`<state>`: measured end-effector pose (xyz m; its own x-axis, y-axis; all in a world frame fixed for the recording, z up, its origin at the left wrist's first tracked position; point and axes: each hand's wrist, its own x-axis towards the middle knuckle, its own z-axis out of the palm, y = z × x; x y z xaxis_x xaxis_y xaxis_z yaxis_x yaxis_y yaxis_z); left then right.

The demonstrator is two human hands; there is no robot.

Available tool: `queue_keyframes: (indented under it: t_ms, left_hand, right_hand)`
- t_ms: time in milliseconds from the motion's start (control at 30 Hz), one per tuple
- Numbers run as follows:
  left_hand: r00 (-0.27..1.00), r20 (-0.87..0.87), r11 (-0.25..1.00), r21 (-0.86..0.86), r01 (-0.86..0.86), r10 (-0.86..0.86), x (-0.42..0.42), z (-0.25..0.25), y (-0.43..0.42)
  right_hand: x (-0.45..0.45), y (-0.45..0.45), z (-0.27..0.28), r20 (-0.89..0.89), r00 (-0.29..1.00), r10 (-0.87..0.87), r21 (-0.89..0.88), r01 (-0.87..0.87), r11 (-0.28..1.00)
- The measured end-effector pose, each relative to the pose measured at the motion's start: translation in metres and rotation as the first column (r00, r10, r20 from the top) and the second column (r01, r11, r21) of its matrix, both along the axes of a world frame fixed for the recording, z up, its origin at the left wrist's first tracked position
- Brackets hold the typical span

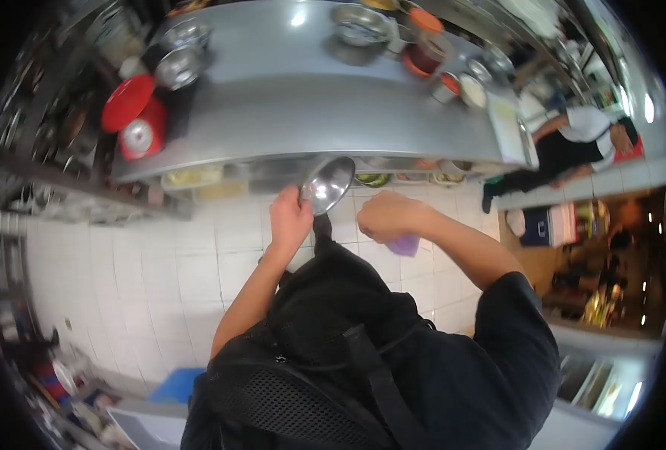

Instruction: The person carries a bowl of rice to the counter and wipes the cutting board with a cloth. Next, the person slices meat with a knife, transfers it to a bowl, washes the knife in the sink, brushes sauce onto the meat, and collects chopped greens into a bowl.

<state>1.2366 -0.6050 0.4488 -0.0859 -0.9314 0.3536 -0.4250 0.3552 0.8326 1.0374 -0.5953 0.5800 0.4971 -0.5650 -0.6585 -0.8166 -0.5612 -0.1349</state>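
Note:
My left hand [291,218] is closed on the rim of a shiny metal bowl [328,185]. The bowl is tilted, with its hollow side turned toward me, just off the front edge of the steel counter. To the right of it, my right hand [390,215] is closed on a purple cloth [403,244], which hangs below the fingers. A small gap separates this hand from the bowl. Most of the right fingers are hidden behind the back of the hand.
The steel counter [273,112] carries a red dial scale [139,133], metal bowls [179,69] and an orange-lidded container [427,52]. A shelf below holds food trays [224,187]. Another person [573,146] stands beyond the counter's right end. White floor tiles [175,262] surround me.

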Motion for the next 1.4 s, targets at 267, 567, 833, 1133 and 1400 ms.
queue_keyframes:
  t_ms: [267, 567, 833, 1133, 1400]
  left_hand:
    - [0.894, -0.096, 0.898, -0.015, 0.439, -0.439, -0.137, -0.019, 0.024]
    - [0.909, -0.236, 0.843, 0.348, 0.409, -0.344, -0.315, -0.028, -0.055]
    - [0.869, -0.487, 0.558, 0.700, 0.446, -0.083, -0.476, -0.038, -0.115]
    - [0.673, -0.719, 0.168, 0.652, 0.740, -0.173, -0.562, -0.032, -0.136]
    - [0.938, -0.312, 0.879, 0.392, 0.270, -0.149, -0.440, -0.059, -0.140]
  right_hand:
    - [-0.069, 0.072, -0.074, 0.871, 0.284, -0.402, -0.041, 0.856, 0.516]
    - [-0.332, 0.281, -0.286, 0.285, -0.388, -0.876, 0.473, 0.852, -0.224]
    - [-0.319, 0.543, -0.455, 0.062, -0.921, -0.385, 0.318, 0.384, -0.867]
    - [-0.374, 0.219, -0.311, 0.521, -0.716, -0.464, 0.487, 0.696, -0.527]
    - [-0.365, -0.041, -0.140, 0.975, -0.105, -0.198, 0.146, 0.968, 0.206]
